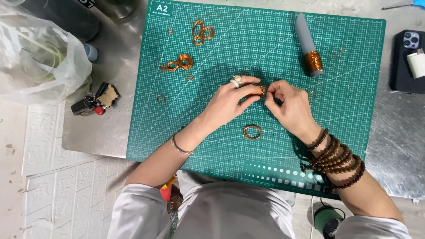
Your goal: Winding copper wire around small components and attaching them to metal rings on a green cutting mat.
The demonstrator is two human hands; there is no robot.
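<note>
- The left hand [228, 101] pinches a small copper wire ring [259, 91] between thumb and forefinger, fingers closed on it, above the middle of the green cutting mat [265, 150].
- The right hand [290, 106] meets it from the other side, fingertips curled tight against the same ring; whether it grips the ring or a wire end I cannot tell.
- A finished copper ring [252, 132] lies flat on the mat just below the hands.
- More copper coils [181, 62] and twisted loops [201, 32] lie well apart at the mat's upper left.
- A grey spool wound with copper wire [310, 46] lies at the upper right.
- Dark wooden bead bracelets [336, 159] wrap the right wrist; a thin metal bangle [179, 146] circles the left.
- A phone [405, 66] and a key bunch [95, 101] rest off the mat on the metal table [106, 132].
</note>
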